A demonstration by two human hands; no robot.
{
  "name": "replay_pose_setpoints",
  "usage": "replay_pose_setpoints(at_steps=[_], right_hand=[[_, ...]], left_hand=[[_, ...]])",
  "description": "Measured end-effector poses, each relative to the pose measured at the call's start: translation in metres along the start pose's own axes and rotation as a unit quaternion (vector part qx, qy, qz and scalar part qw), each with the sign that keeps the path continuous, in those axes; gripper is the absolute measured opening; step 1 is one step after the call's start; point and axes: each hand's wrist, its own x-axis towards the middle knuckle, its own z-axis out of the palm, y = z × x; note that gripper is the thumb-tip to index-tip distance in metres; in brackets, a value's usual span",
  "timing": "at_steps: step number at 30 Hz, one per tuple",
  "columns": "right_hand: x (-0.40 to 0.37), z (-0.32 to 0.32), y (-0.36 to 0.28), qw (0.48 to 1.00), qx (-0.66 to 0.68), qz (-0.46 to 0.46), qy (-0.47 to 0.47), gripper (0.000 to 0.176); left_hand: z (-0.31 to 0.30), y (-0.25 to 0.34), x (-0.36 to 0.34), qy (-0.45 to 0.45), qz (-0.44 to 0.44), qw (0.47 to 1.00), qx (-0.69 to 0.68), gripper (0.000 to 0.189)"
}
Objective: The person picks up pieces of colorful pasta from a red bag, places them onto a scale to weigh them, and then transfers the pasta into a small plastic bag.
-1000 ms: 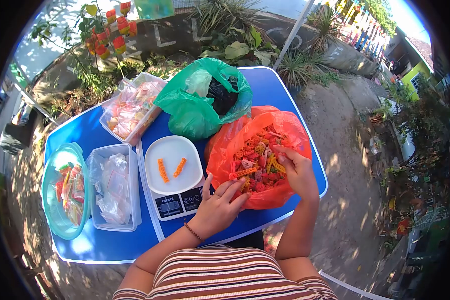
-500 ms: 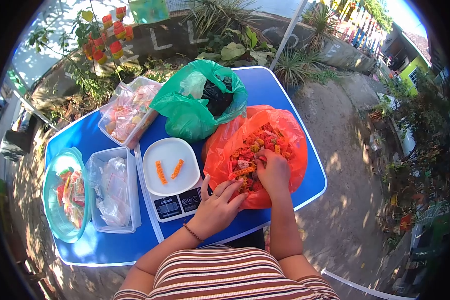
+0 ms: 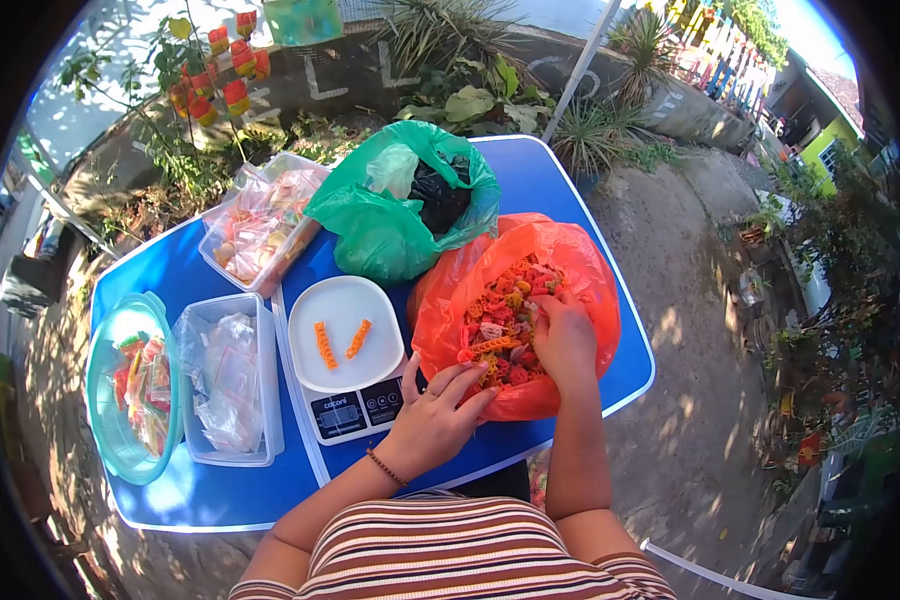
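Note:
A red plastic bag (image 3: 595,300) full of orange, red and yellow spiral pieces (image 3: 510,295) stands open on the blue table. My right hand (image 3: 566,340) reaches into it, its fingertips among the pieces, closed on something I cannot make out. My left hand (image 3: 435,415) rests at the bag's lower left edge with its fingers apart, beside the scale. On the white plate of the kitchen scale (image 3: 342,415) lie two orange spiral pieces (image 3: 325,345), apart from each other.
Behind the red bag sits a green plastic bag (image 3: 375,245) with a black bag inside. To the left are a clear box of filled packets (image 3: 260,225), a box of clear bags (image 3: 232,385) and a teal basket (image 3: 107,440) with packets. The table (image 3: 215,510) has a white edge.
My right hand has moved slightly to the right within the red bag, uncovering more pieces. My left hand stays at the bag's edge. The whole view has shifted a little.

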Motion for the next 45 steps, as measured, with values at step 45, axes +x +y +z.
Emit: replay_pose_setpoints(at_steps=[45], right_hand=[[-0.007, 0.058, -0.161, 0.895, 0.368, -0.168, -0.19, 0.031]], left_hand=[[-0.071, -0.054, -0.065, 0.171, -0.298, 0.933, 0.105, 0.014]])
